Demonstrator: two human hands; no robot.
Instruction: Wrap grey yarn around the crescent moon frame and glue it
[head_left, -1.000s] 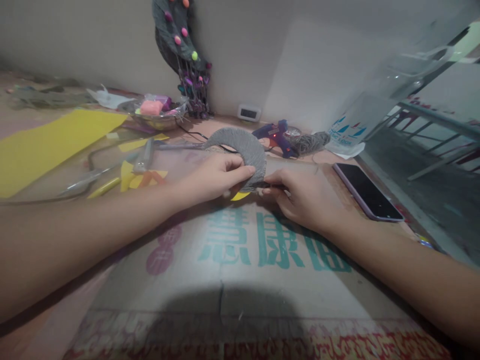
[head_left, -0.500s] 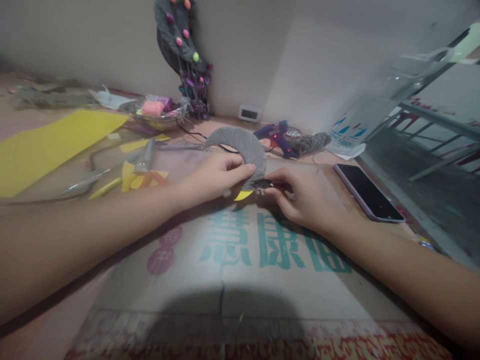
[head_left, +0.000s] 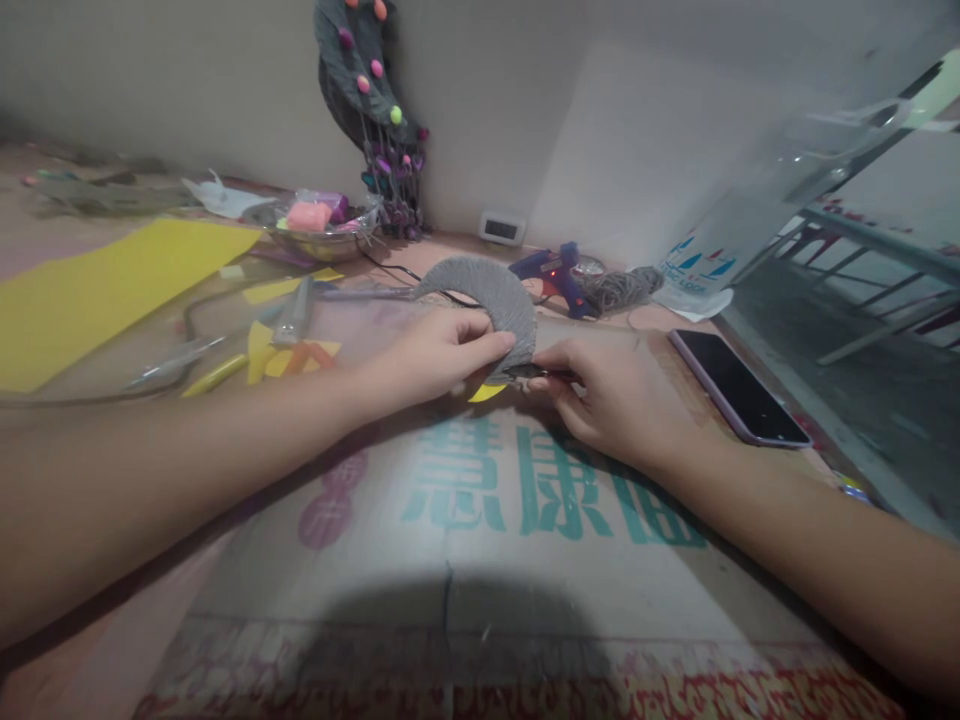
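Observation:
A crescent [head_left: 487,285] wrapped in grey yarn stands over the cardboard, its lower tip showing bare yellow [head_left: 487,393]. My left hand [head_left: 457,350] grips the crescent, thumb across the front and the other fingers mostly hidden behind it. At the crescent's lower end, my right hand [head_left: 585,390] pinches a dark grey strand or bundle [head_left: 525,371], which looks like yarn. Its far end is hidden inside my right fingers. A flat printed cardboard sheet [head_left: 480,560] lies beneath both hands.
Behind the crescent are a blue glue gun [head_left: 551,270] with a red light and a grey yarn ball [head_left: 622,288]. A phone [head_left: 739,385] lies right, a plastic jug [head_left: 720,230] behind it. Yellow paper [head_left: 112,290] and a bowl [head_left: 322,243] of coloured pieces are left.
My right thumb and fingers have shifted slightly along the crescent's lower end. The left hand keeps its hold. The whole view has shifted a little.

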